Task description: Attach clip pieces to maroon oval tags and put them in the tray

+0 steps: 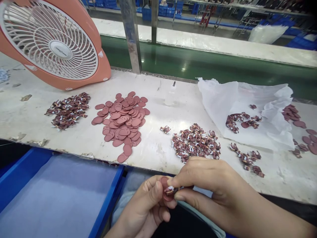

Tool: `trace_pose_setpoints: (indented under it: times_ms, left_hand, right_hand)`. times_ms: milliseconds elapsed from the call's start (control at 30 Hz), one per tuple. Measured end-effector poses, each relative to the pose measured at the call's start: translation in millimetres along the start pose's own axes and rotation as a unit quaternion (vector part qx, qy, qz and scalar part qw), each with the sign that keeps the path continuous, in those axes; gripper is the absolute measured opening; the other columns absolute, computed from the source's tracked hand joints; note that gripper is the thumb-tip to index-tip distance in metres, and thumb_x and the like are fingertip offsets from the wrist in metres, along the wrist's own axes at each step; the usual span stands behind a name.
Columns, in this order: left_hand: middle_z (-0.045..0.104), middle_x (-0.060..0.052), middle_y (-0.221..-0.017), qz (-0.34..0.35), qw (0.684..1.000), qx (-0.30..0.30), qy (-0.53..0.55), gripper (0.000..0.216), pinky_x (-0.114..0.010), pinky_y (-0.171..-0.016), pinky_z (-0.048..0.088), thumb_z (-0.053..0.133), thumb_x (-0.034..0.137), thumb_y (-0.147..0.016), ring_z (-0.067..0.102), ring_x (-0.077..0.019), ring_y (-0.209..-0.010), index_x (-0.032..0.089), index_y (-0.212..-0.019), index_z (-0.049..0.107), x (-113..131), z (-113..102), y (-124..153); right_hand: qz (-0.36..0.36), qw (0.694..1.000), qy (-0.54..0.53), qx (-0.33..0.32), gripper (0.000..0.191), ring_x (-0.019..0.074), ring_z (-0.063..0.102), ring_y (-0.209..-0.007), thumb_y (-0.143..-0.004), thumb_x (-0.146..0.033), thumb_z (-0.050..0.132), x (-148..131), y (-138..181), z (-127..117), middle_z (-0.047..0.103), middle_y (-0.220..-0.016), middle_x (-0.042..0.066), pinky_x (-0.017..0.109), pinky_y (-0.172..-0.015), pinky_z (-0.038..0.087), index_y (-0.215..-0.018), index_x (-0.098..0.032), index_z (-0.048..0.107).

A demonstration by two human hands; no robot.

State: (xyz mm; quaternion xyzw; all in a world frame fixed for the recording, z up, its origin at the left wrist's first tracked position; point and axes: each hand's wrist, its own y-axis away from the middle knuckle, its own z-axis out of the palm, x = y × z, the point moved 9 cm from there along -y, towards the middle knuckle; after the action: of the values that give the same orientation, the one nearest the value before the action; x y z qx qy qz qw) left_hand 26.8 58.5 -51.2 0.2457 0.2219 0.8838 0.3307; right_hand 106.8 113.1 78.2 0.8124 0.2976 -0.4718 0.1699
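Note:
My left hand (146, 206) pinches a small reddish-brown oval tag (165, 185) between thumb and fingers, just below the table's front edge. My right hand (206, 180) is closed on a small brown-and-white piece (171, 190) pressed against that tag. Both hands meet at the bottom centre. On the white table (158, 145), straight ahead of them, lies a heap of the brown-and-white pieces (195, 142). A pile of oval tags (122, 120) lies further left.
An orange fan (53, 44) leans at the back left. Another heap of small pieces (68, 110) sits beneath it. A crumpled white plastic bag (250, 105) with more pieces lies at right. A blue bin (56, 195) sits below the table's edge, left.

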Motion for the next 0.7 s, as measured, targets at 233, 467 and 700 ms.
trace_pose_setpoints:
  times_ms: [233, 467, 700]
  left_hand:
    - [0.063, 0.001, -0.063, -0.005, 1.0, 0.021, 0.011, 0.021, -0.009, -0.045, 0.045, 0.081, 0.033, -0.067, 0.06, -0.0063, -0.056, 0.014, -0.072, 0.071, -2.9, -2.3, 0.6]
    - [0.064, 0.001, -0.062, -0.01, 0.999, 0.023, 0.021, 0.02, -0.009, -0.045, 0.046, 0.081, 0.032, -0.066, 0.06, -0.0053, -0.054, 0.014, -0.072, 0.072, -4.2, -1.2, 2.8]
    - [0.065, 0.001, -0.061, -0.01, 0.999, 0.025, 0.031, 0.018, -0.009, -0.045, 0.048, 0.082, 0.029, -0.066, 0.061, -0.0055, -0.054, 0.014, -0.071, 0.073, -4.7, 0.6, 2.2]
  right_hand:
    - [0.004, 1.0, 0.016, -0.015, 0.015, 0.0083, 0.06, -0.078, -0.089, -0.01, 0.061, 0.8, -0.8, 4.7, 0.068, -0.086, -0.004, 0.019, -0.073, 0.044, -0.097, -0.022, 0.066]
    - [-0.005, 1.0, 0.008, -0.015, 0.012, 0.0081, 0.06, -0.078, -0.09, -0.011, 0.06, -0.5, -0.6, 5.3, 0.068, -0.085, -0.004, 0.019, -0.072, 0.044, -0.093, -0.021, 0.065]
    - [-0.003, 1.0, 0.007, -0.01, 0.014, 0.0069, 0.061, -0.077, -0.089, -0.011, 0.062, 0.0, -0.3, 5.1, 0.068, -0.084, -0.004, 0.017, -0.072, 0.044, -0.097, -0.022, 0.066]
